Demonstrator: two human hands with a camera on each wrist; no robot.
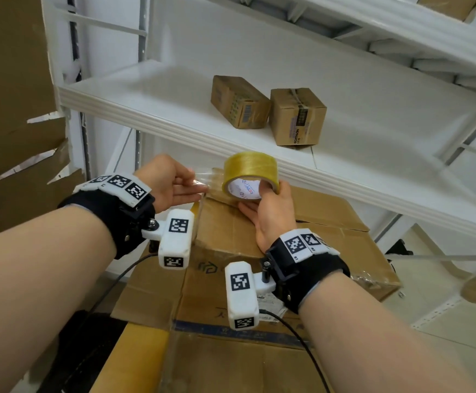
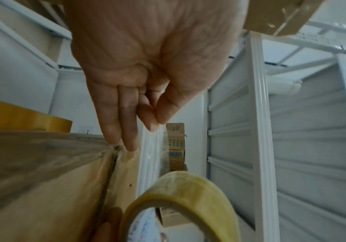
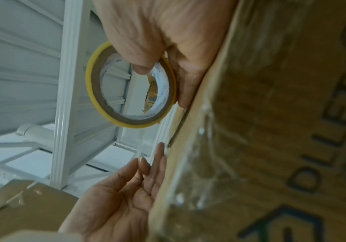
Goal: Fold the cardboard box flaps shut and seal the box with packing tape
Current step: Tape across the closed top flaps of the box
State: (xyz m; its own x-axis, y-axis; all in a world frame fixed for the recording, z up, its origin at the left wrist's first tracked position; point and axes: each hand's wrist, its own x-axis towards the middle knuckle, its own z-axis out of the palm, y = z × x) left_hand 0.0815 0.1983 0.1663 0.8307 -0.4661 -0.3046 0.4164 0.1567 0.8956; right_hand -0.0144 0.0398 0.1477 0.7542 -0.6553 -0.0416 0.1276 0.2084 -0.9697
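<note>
The cardboard box (image 1: pixel 228 231) sits below my hands with its top flaps folded down, and old clear tape shows along its seam (image 3: pixel 199 163). My right hand (image 1: pixel 262 199) holds the yellow packing tape roll (image 1: pixel 249 173) above the box's far edge, thumb inside the core (image 3: pixel 140 68). Left of the roll, my left hand (image 1: pixel 195 184) pinches the free end of a clear tape strip (image 1: pixel 209 178) between thumb and forefinger (image 2: pixel 155 121). Its other fingers (image 2: pixel 126 140) reach straight to the box's edge. The strip runs from the left hand to the roll (image 2: pixel 180 204).
Two small sealed cardboard boxes (image 1: pixel 239 109) (image 1: pixel 297 116) stand on the white metal shelf (image 1: pixel 146 109) just beyond the hands. Torn cardboard sheets (image 1: pixel 10 123) lean at the left. More flattened boxes (image 1: pixel 344 251) lie under and right of the box. Wrist-camera cables (image 1: pixel 296 333) trail down.
</note>
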